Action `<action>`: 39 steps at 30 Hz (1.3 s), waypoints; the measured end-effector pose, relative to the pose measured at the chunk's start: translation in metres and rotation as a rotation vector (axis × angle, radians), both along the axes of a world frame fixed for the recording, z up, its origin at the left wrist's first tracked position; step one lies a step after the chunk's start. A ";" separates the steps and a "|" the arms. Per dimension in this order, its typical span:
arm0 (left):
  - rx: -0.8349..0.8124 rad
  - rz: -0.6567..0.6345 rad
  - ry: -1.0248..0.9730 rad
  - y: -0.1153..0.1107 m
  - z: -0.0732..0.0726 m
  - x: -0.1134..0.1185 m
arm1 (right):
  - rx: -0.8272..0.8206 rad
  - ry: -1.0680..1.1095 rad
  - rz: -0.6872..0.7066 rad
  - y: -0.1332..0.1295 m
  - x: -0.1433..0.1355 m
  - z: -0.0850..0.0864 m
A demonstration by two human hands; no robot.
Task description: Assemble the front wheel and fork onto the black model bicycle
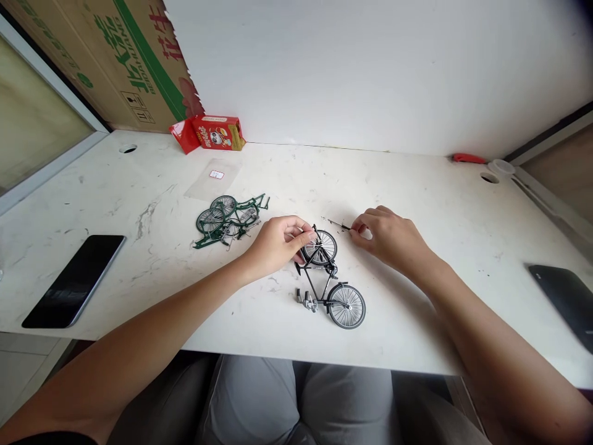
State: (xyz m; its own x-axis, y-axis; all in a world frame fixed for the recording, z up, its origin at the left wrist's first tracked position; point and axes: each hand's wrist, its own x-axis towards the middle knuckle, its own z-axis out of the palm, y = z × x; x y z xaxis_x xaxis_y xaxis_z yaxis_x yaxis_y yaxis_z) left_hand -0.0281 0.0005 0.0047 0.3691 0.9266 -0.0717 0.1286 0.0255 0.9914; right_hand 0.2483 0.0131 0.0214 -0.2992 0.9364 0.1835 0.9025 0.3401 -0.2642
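Note:
A small black model bicycle lies near the middle of the white table, one wheel away from me and the other towards me. My left hand is closed at the far wheel, thumb and fingers pinching the bicycle's rear end. To the right, my right hand pinches the end of a thin dark piece close to the table top, with a few tiny bits around it. Green model bicycle parts, with two wheels, lie in a pile left of my left hand.
A black phone lies at the left and a dark device at the right edge. Behind are a clear bag, a red box, a large carton and a red object. The table ends before my lap.

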 end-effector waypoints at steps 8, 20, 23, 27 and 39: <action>-0.019 -0.005 0.000 0.001 -0.002 0.001 | 0.022 0.605 -0.007 0.003 0.001 0.002; -0.034 -0.012 0.002 -0.001 -0.007 0.004 | -0.065 0.997 0.173 -0.023 -0.037 -0.007; -0.034 -0.005 -0.012 -0.001 -0.007 0.005 | -0.072 0.938 0.221 -0.031 -0.043 -0.011; -0.043 -0.015 -0.010 -0.002 -0.005 0.007 | -0.022 0.888 0.214 -0.033 -0.043 -0.014; -0.039 -0.018 0.005 0.000 -0.011 0.005 | 0.084 0.783 0.302 -0.034 -0.044 -0.013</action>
State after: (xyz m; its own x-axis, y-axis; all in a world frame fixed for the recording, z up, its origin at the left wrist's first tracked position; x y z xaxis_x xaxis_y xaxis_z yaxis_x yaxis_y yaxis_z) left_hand -0.0233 0.0007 -0.0059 0.3849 0.9164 -0.1098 0.1342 0.0621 0.9890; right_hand 0.2039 -0.0213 0.0087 -0.2918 0.8105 0.5078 0.3363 0.5840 -0.7388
